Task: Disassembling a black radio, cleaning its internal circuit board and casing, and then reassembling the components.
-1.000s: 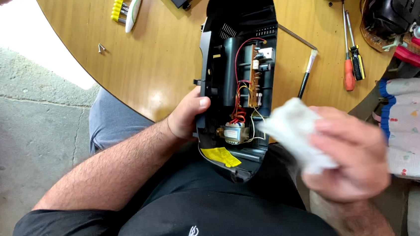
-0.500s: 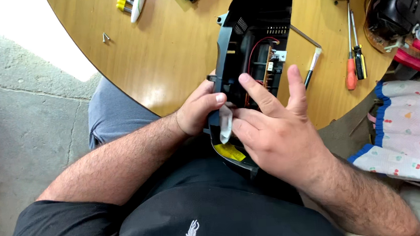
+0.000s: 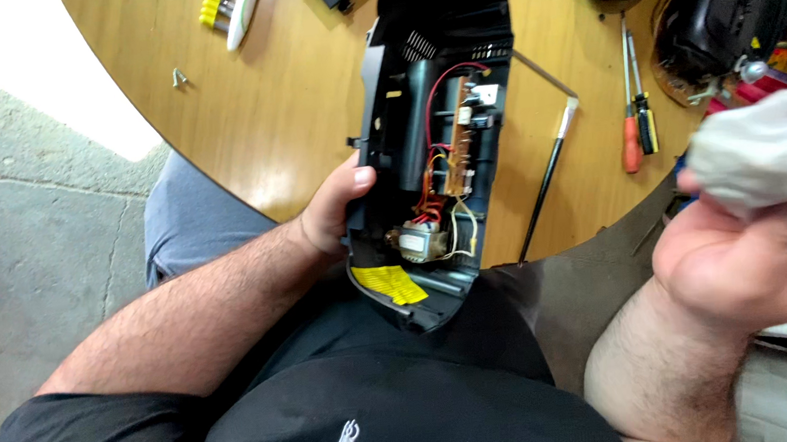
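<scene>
Against the table edge, open black casing [image 3: 406, 136] gripped by left hand [image 3: 332, 212], white cloth [image 3: 763, 159] in right hand [image 3: 743, 259]

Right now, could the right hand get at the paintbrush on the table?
Probably yes. The right hand holds a white cloth off to the side, and the paintbrush lies uncovered on the table beside the open casing.

This looks like a small repair workshop. Just beyond my left hand [image 3: 332, 218] a round wooden table [image 3: 292, 117] carries loose screws [image 3: 179, 77], and past my right hand [image 3: 743, 259] lie screwdrivers [image 3: 633, 104] and a thin brush [image 3: 549, 171]. Under the table edge, left of my grip, the floor is bare concrete [image 3: 33, 277].
</scene>
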